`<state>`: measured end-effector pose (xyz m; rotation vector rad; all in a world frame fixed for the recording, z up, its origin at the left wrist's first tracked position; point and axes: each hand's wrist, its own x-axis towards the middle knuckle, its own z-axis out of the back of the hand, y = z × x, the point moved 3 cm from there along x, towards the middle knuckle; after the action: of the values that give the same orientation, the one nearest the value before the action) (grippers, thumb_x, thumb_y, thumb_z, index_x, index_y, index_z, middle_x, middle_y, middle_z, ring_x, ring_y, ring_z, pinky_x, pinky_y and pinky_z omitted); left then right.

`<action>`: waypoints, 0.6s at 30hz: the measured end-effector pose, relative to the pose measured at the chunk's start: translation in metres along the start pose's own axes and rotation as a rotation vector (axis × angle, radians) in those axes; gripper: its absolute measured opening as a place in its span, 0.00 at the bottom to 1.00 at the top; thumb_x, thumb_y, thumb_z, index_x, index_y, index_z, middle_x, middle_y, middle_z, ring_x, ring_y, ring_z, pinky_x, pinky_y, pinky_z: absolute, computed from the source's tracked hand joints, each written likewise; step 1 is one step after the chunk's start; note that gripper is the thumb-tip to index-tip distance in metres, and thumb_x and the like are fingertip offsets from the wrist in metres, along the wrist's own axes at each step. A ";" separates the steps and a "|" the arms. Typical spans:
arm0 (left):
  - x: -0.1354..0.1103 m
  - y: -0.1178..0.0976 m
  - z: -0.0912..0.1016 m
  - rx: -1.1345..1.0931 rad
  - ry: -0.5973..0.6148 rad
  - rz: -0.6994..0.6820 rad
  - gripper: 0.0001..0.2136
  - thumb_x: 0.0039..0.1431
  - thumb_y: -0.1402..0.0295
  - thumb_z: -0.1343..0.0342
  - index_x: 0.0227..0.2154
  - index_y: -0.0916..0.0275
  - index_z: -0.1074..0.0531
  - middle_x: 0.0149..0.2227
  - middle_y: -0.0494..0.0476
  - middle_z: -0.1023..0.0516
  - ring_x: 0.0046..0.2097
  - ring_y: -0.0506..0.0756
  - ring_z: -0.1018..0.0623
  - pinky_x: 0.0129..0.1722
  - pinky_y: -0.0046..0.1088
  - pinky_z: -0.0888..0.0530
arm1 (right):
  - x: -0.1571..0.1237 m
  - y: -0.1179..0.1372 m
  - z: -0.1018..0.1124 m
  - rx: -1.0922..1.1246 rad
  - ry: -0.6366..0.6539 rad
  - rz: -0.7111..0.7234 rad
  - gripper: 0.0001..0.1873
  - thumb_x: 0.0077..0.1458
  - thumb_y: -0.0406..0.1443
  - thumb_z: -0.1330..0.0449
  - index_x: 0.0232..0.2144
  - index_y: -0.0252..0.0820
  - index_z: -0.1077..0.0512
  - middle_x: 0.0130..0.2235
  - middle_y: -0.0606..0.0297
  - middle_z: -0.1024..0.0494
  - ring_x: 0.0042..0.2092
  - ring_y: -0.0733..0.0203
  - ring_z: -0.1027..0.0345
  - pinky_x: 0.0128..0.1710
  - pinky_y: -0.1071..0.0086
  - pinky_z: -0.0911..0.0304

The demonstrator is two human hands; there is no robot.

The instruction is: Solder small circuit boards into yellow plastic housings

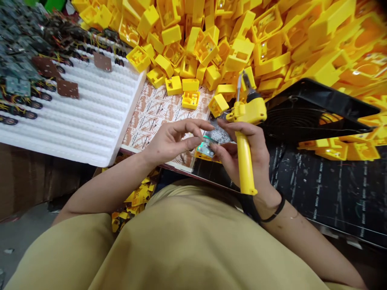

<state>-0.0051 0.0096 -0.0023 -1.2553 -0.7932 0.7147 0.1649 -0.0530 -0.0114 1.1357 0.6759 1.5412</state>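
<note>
A yellow soldering gun (pixel 246 161) with a metal tip pointing away from me rests in my right hand (pixel 256 157), its handle lying across the palm. The thumb of that hand touches a small circuit board (pixel 205 148) with a green glow on it. This board sits in a yellow plastic housing (pixel 199 155) at the table's front edge, partly hidden by my fingers. On the board's left side, my left hand (pixel 177 139) hovers with bent fingers, its thumb and index finger apart and nothing visible between them. Behind the hands lies a patch of small silvery bits (pixel 222 135).
Yellow housings (pixel 189 66) are heaped across the back. A white ridged foam sheet (pixel 90 133) at left carries circuit boards (pixel 18 86) with wired round parts. A black fan (pixel 314 108) stands at right. More yellow pieces (pixel 140 195) lie below the table edge.
</note>
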 end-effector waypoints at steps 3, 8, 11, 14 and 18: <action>-0.005 -0.010 0.013 -0.003 -0.040 -0.003 0.11 0.63 0.58 0.47 0.32 0.61 0.32 0.35 0.56 0.20 0.42 0.54 0.20 0.44 0.35 0.23 | 0.003 -0.005 0.003 -0.079 0.046 0.083 0.25 0.55 0.37 0.36 0.52 0.50 0.41 0.53 0.60 0.29 0.39 0.60 0.25 0.37 0.66 0.27; 0.003 -0.014 0.020 0.435 0.044 0.035 0.03 0.56 0.70 0.43 0.30 0.63 0.26 0.28 0.51 0.21 0.30 0.49 0.23 0.33 0.24 0.27 | 0.001 -0.010 0.004 -0.482 0.234 0.420 0.26 0.56 0.40 0.36 0.54 0.48 0.39 0.41 0.63 0.24 0.43 0.55 0.27 0.57 0.49 0.40; 0.007 0.000 0.005 0.720 0.209 0.027 0.05 0.57 0.71 0.44 0.31 0.64 0.23 0.28 0.53 0.20 0.31 0.50 0.22 0.34 0.25 0.29 | -0.003 -0.012 0.005 -0.538 0.225 0.441 0.21 0.58 0.36 0.39 0.53 0.45 0.38 0.39 0.63 0.23 0.38 0.58 0.26 0.54 0.51 0.38; 0.008 0.011 -0.008 0.862 0.251 0.014 0.07 0.58 0.70 0.45 0.33 0.64 0.23 0.30 0.55 0.19 0.34 0.52 0.21 0.36 0.27 0.29 | -0.008 -0.008 0.018 -0.494 0.097 0.408 0.21 0.54 0.39 0.34 0.49 0.46 0.33 0.40 0.63 0.21 0.37 0.57 0.26 0.49 0.55 0.33; 0.008 0.010 -0.012 0.891 0.320 0.042 0.08 0.58 0.71 0.48 0.34 0.64 0.23 0.32 0.55 0.19 0.35 0.54 0.21 0.37 0.29 0.29 | -0.023 0.011 0.059 -0.335 -0.044 0.331 0.16 0.53 0.37 0.34 0.45 0.54 0.27 0.29 0.71 0.22 0.28 0.60 0.27 0.29 0.66 0.30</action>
<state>0.0091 0.0112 -0.0131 -0.5443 -0.1276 0.7519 0.2145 -0.0860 0.0138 1.0559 0.1903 1.8202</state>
